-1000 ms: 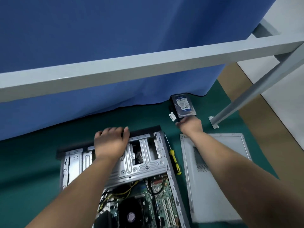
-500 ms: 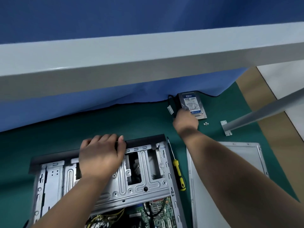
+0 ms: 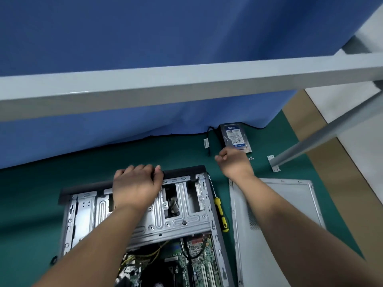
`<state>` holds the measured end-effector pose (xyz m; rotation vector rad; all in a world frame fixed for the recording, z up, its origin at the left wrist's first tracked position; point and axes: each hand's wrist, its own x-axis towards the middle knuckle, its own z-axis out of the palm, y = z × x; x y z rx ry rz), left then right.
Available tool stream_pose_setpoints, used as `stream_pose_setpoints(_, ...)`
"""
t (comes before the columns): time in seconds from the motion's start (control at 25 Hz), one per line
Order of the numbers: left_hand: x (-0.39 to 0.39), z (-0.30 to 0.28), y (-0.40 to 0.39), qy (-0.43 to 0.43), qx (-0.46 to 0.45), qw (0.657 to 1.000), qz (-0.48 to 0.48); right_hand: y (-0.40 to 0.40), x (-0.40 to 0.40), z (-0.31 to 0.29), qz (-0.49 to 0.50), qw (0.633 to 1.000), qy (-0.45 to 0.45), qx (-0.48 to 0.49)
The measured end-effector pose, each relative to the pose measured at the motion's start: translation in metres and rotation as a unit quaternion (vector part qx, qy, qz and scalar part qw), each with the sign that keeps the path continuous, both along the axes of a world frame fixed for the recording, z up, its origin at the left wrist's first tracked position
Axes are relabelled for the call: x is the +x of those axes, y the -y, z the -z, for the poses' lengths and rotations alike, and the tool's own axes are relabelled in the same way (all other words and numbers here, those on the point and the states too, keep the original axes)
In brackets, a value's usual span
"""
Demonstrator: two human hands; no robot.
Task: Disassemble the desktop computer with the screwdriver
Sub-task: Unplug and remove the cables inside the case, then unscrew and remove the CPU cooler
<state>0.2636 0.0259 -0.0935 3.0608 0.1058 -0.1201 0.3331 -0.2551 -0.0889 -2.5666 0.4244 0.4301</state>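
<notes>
Your right hand [image 3: 235,162] hangs loosely curled just below the hard drive [image 3: 235,137], holding nothing as far as I can see, fingertips bunched toward the thumb. The screwdriver [image 3: 220,212] lies at about 6 o'clock from that hand, flat on the green mat [image 3: 41,204], squeezed between the case [image 3: 186,220] and the side panel [image 3: 290,195]. Its long axis runs roughly 12 to 6, thin metal shaft up top, chunky yellow-and-black handle nearest you. So the right hand is the nearer one by far; I'd guess you just pull back and grab the handle end.

Your left hand [image 3: 135,185] lies on the drive cage with fingers together, curled over the black front edge, thumb alongside. Cage is stamped bare steel, ribbed and slotted. Tiny screws [image 3: 251,158] sit at 3 o'clock from your right hand, easy to knock.
</notes>
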Motion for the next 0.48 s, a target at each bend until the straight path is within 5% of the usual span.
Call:
stream_pose_setpoints(0.32,-0.054,-0.018,-0.036,-0.015,-0.217,0.973,0.07,-0.061,-0.148,-0.072,-0.189,0.975,0.097,0.061)
stream_pose_setpoints(0.48,-0.143,-0.021,-0.092,0.042,-0.208,0.976,0.053,-0.107,-0.212,-0.064,-0.298,0.949,0.042,0.097)
